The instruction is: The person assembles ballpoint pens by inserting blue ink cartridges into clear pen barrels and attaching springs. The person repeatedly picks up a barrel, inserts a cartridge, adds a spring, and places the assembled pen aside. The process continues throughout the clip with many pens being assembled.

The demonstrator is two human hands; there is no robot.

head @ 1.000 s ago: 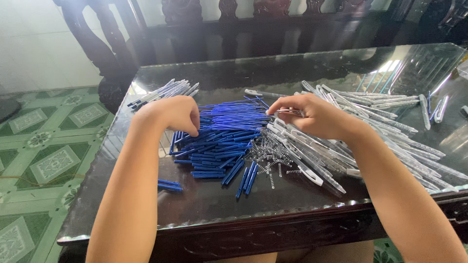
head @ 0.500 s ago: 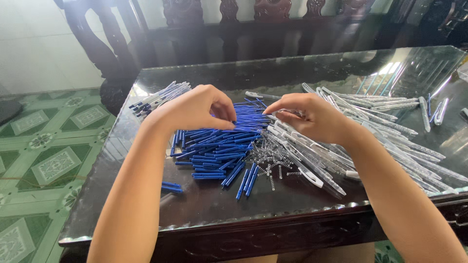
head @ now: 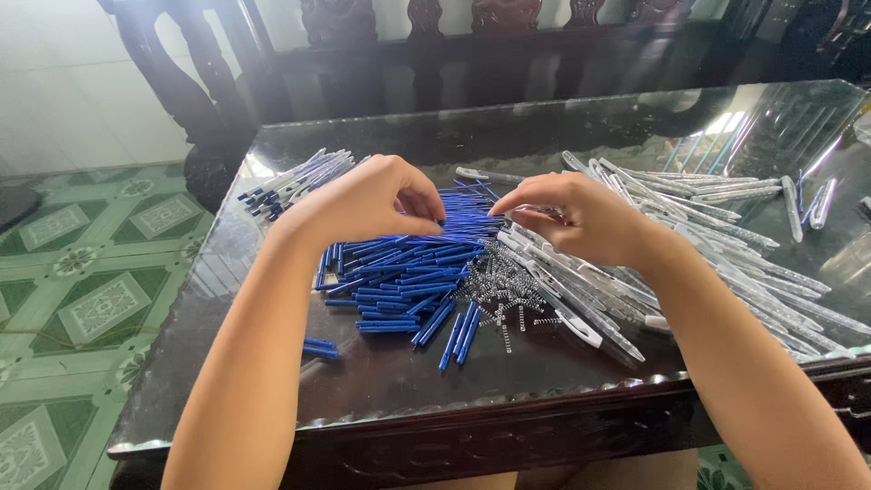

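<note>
My left hand point(head: 367, 198) hovers over a heap of blue pen refills point(head: 404, 272), its fingers pinched together near the top of the heap; what it pinches is hidden. My right hand point(head: 581, 213) is curled beside it, fingertips on a clear pen barrel point(head: 522, 210) at the edge of the pile of clear pen barrels point(head: 689, 236). A small heap of metal springs point(head: 504, 286) lies just below both hands. The two hands' fingertips are close together, a few centimetres apart.
Everything lies on a dark glass-topped table point(head: 544, 127). A bundle of assembled pens with blue tips point(head: 295, 180) lies at the far left. Two stray blue refills point(head: 319, 347) sit near the front edge. A dark carved wooden bench point(head: 435, 45) stands behind; green patterned floor tiles point(head: 82, 299) lie to the left.
My left hand has moved right from the left side of the blue heap toward my right hand. My right hand has stayed over the clear barrels.
</note>
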